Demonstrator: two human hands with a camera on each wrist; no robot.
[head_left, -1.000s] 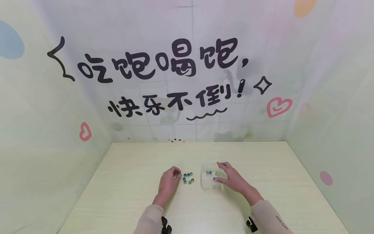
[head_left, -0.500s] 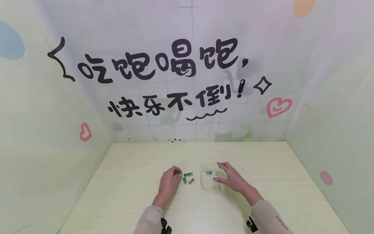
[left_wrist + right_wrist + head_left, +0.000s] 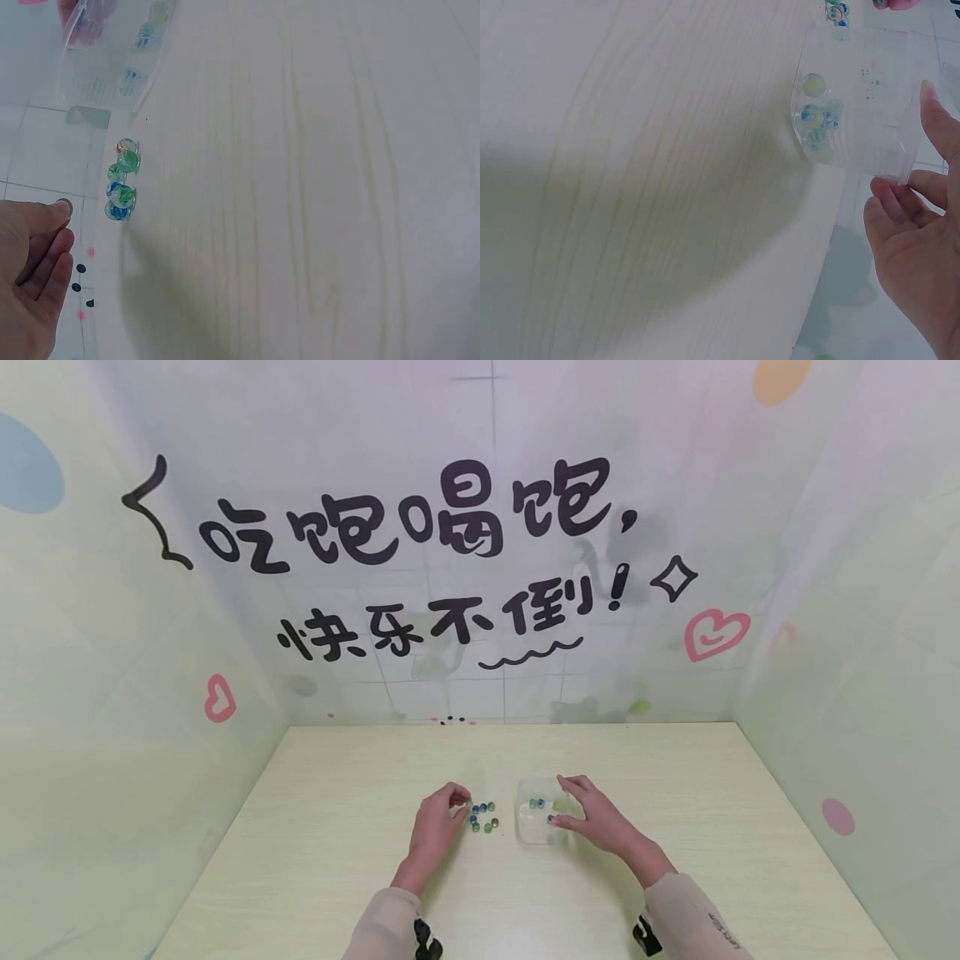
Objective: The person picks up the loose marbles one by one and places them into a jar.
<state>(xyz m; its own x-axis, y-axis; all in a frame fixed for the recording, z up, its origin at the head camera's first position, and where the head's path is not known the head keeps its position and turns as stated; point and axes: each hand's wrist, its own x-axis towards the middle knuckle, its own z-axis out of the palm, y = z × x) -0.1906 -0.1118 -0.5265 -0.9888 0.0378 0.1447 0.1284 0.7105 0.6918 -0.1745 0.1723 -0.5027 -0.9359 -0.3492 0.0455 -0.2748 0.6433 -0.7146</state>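
Left hand [image 3: 435,822] pinches one marble [image 3: 69,204] just beside the loose marbles [image 3: 483,807] on the table [image 3: 322,852]. Right hand [image 3: 603,821] grips the side of the clear box [image 3: 885,127]; other marbles [image 3: 814,85] lie inside. I read the step as shifting marbles, though whether into the box or out I can't tell. Next move, I judge, calls for a firm pinch and a steady box.

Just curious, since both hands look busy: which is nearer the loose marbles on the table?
Left. The left hand is just beside the loose marbles, pinching another marble; the right hand is farther right, gripping the clear box.
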